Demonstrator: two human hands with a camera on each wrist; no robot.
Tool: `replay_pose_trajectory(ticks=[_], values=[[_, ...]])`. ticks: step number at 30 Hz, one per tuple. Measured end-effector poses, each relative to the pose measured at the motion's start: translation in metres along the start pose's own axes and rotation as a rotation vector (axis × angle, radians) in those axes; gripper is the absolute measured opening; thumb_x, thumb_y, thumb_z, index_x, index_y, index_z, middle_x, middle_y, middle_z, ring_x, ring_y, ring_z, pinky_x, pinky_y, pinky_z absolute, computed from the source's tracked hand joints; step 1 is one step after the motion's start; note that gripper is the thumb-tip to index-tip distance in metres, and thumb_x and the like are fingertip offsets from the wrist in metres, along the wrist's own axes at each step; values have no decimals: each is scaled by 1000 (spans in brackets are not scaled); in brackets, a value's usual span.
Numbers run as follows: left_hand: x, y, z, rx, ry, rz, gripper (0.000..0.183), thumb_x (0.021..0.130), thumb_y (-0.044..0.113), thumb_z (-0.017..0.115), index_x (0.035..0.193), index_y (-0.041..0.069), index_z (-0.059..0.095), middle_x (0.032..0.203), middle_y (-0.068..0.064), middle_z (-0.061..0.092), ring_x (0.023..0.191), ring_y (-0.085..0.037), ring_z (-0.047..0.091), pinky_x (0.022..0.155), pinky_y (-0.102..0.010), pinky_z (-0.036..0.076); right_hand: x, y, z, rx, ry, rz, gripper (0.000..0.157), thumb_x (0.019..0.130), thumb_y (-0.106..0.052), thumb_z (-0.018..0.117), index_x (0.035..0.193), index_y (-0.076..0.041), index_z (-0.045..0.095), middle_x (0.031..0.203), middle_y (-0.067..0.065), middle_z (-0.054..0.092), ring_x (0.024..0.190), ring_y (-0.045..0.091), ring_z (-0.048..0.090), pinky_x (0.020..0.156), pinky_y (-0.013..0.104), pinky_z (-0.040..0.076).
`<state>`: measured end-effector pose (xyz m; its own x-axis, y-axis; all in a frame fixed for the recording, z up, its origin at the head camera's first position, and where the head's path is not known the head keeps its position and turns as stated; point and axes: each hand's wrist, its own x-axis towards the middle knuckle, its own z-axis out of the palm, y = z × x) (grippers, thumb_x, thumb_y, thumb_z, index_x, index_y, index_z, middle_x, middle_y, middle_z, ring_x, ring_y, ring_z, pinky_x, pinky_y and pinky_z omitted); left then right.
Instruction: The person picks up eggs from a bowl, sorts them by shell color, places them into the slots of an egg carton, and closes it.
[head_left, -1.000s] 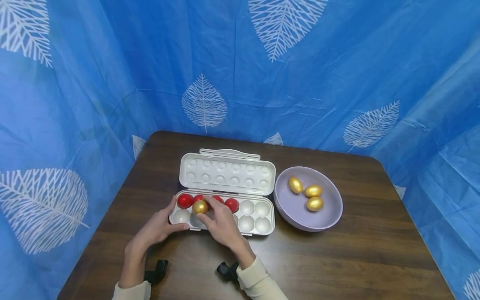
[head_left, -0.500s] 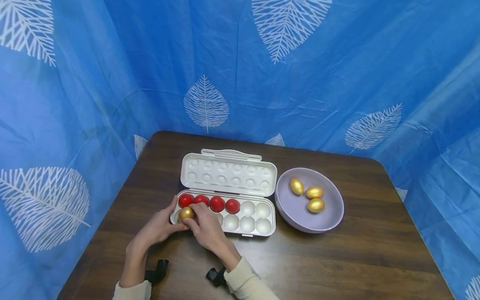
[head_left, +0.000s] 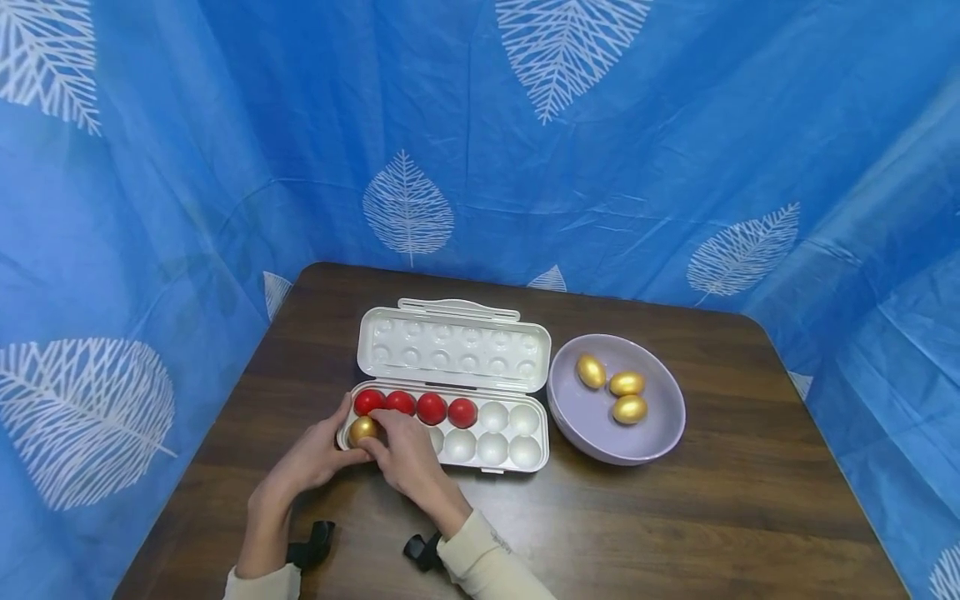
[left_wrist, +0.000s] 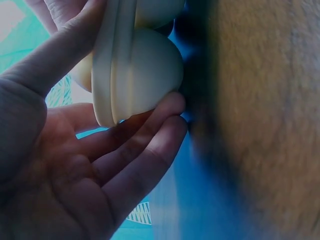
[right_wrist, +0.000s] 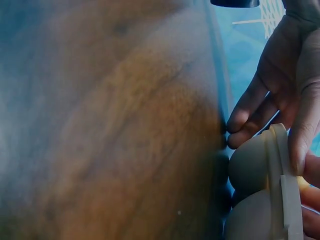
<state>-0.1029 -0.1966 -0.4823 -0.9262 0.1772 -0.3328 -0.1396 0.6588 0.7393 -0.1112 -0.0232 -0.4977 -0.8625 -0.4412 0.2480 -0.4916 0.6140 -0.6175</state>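
Observation:
An open white plastic egg carton (head_left: 517, 398) lies on the table, its lid (head_left: 453, 346) folded back. Several red eggs (head_left: 431, 408) fill the left part of its back row. My left hand (head_left: 318, 450) grips the carton's left end; in the left wrist view the thumb (left_wrist: 55, 55) lies over the rim and the fingers curl beneath the cups (left_wrist: 155, 72). With thumb and fingertips, my right hand (head_left: 412, 454) holds a golden egg (head_left: 363, 431) at the front-left cup. Its palm covers part of the front row. The right wrist view shows mostly the left hand (right_wrist: 280, 85) at the carton.
Right of the carton stands a lilac bowl (head_left: 667, 425) with 3 golden eggs (head_left: 628, 408) inside. A blue curtain (head_left: 600, 208) with white leaf prints hangs behind and beside the brown table (head_left: 712, 517). Black wrist mounts (head_left: 313, 543) sit below both hands.
My right hand has carried the golden egg left and toward the front, from above the second column to the front-left cup, lowering it there. The left hand keeps its hold on the carton.

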Motion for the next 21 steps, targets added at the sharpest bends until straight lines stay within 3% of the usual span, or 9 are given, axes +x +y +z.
replay_pose_trajectory(ticks=[8, 15, 21], values=[[-2, 1, -1, 20, 2, -4, 106, 83, 40, 77, 155, -1, 11, 153, -33, 26, 136, -51, 32, 107, -64, 30, 0, 2, 1, 2, -20, -30, 32, 92, -24, 73, 119, -10, 69, 101, -1, 70, 84, 7, 59, 80, 13, 49], [0, 0, -1, 12, -1, 11, 108, 83, 43, 77, 155, -2, 11, 153, -34, 26, 136, -52, 32, 105, -66, 30, -1, 1, 1, 1, -20, -29, 30, 93, -23, 71, 120, -9, 69, 105, 0, 70, 89, 9, 62, 87, 16, 49], [0, -3, 0, -23, -2, 37, 110, 83, 45, 77, 155, -3, 10, 153, -32, 28, 135, -49, 36, 106, -64, 31, -7, 8, -11, 2, 84, -113, 20, 94, -20, 69, 111, -9, 72, 97, 0, 71, 85, 8, 63, 80, 15, 51]])
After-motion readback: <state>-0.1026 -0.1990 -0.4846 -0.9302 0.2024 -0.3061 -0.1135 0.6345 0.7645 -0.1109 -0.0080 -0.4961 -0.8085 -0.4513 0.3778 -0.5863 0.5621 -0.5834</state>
